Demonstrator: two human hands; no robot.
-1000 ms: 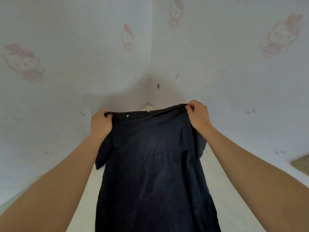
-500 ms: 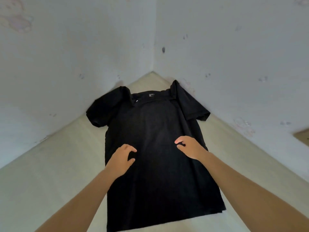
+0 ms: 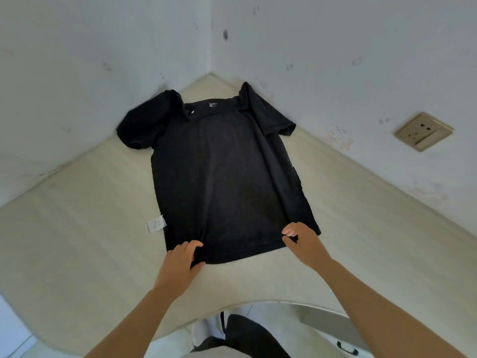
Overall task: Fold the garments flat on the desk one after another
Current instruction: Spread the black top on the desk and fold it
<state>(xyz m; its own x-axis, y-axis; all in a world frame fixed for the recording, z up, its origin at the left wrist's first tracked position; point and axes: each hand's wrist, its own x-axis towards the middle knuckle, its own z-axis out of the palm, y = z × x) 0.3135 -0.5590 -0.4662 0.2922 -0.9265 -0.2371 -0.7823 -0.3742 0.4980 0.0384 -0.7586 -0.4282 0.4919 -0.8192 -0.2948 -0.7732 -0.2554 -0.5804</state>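
Head: shirt (image 3: pixel 222 177); pale desk (image 3: pixel 90 215); corner walls (image 3: pixel 103 47)

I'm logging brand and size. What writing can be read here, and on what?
Neck label inside the collar of the black shirt: pale print, too small to read.
White tag by the shirt's side seam, on the desk: grey print, too blurred to read.
No other writing shows.

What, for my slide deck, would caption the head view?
A black shirt lies flat on the desk, its bottom hem pinched by the left hand and the right hand.
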